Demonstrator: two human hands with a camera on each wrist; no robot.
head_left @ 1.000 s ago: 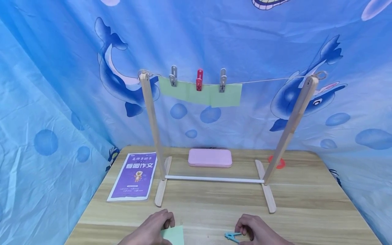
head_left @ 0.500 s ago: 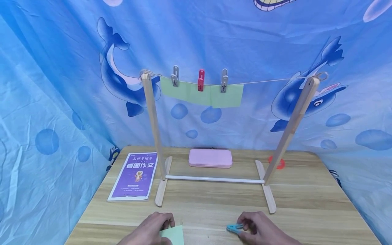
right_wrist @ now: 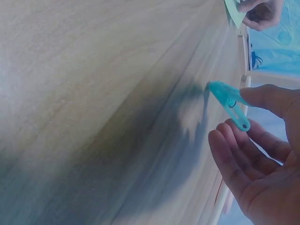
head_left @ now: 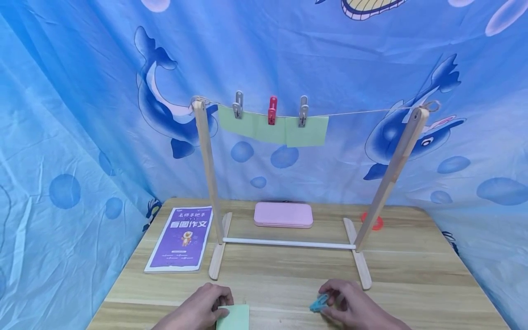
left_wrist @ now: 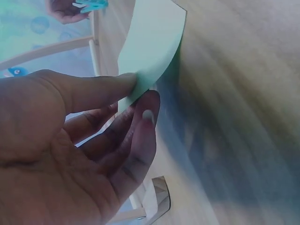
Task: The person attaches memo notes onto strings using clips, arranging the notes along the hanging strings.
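Note:
Between thumb and fingers my left hand (head_left: 203, 306) pinches a light green sheet of paper (head_left: 234, 317) by its edge, low over the front of the table; the left wrist view shows the paper (left_wrist: 152, 42) bending slightly. To the right, my right hand (head_left: 348, 303) holds a teal clothespin (head_left: 319, 303) by its handle end, its tip pointing left, as the right wrist view shows with the clothespin (right_wrist: 228, 101). Beyond both hands, green papers (head_left: 307, 133) hang from a string (head_left: 359, 112), pinned by two grey clothespins (head_left: 238, 105) and a red clothespin (head_left: 272, 111).
The string spans two wooden posts (head_left: 389, 178) joined by a white rod (head_left: 288, 243). Behind the rod lies a pink case (head_left: 283, 214). A purple book (head_left: 180, 239) is left of the stand, and a red round object (head_left: 377, 222) is behind the right post.
The teal clothespin has turned in my right hand, its tip now lower and its handles higher. My left thumb now shows on top of the green paper. The head view has tilted slightly.

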